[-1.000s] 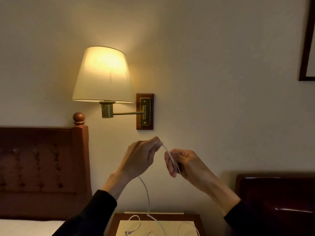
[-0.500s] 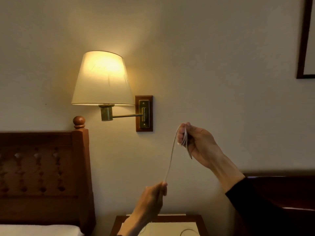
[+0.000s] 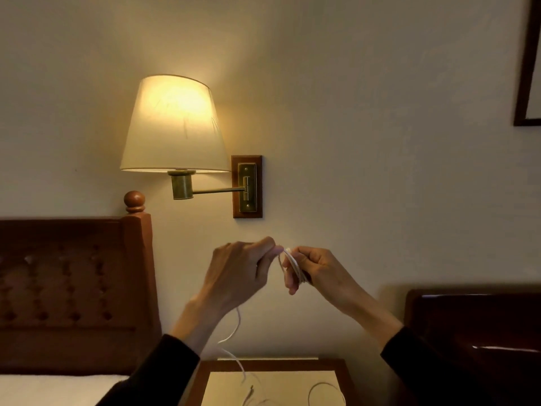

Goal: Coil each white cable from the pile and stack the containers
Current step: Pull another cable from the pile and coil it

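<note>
White cable (coiled) between hands

1. White cable.
2. Cream lampshade, glowing yellow; brass lamp arm.
3. Reddish-brown headboard with a buttoned pattern.
4. Black sleeves.
5. Off-white wall.

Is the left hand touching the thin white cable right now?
Touching. The head view shows the left hand pinching the thin white cable at its fingertips beside the right hand.
</note>
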`<state>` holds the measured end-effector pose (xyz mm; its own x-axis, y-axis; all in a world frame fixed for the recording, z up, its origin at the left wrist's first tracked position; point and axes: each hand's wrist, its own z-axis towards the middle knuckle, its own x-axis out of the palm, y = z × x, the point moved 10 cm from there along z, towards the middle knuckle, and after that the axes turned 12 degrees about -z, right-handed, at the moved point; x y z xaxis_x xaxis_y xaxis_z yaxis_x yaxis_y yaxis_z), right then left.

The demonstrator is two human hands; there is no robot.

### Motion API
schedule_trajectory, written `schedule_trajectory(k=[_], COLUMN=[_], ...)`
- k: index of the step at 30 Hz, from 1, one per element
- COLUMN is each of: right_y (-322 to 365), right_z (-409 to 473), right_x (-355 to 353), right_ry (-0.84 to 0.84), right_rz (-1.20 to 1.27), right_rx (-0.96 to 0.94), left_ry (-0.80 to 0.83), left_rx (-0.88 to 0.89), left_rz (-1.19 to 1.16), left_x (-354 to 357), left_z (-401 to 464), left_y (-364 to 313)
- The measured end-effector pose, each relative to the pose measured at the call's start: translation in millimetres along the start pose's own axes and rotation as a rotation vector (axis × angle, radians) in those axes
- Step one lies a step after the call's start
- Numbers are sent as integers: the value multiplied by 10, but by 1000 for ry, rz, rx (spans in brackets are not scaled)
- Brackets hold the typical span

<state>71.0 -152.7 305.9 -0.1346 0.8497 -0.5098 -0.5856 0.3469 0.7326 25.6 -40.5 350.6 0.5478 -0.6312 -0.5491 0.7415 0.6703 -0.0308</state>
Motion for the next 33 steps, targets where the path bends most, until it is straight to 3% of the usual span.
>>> schedule_trajectory(k=[4, 7, 11, 16, 21, 25, 30, 33], right_y=[14, 13, 33, 49, -135, -117, -148, -126], right_z=[-80, -73, -30, 173, 316, 265, 183, 122], right_x=[127, 126, 73, -276, -366, -312, -136, -42], right_ry=[64, 77, 51, -81, -213, -238, -157, -91], right_rz=[270, 476, 794, 926, 507, 102, -98, -76], right_rx=[42, 109, 192, 168, 124, 27, 16, 6], left_ry=[-28, -43, -146, -83, 247, 200, 112, 112], left_rx=[-84, -144, -376, -504, -329, -225, -98, -43], left_rz=[-75, -375, -682, -583, -200, 35, 63, 20], left_x=[73, 278, 600, 1009, 1094, 705, 278, 193], left_z=[44, -43, -366, -871, -835, -558, -238, -33], left_y=[243, 303, 542, 629, 174, -69, -153, -32])
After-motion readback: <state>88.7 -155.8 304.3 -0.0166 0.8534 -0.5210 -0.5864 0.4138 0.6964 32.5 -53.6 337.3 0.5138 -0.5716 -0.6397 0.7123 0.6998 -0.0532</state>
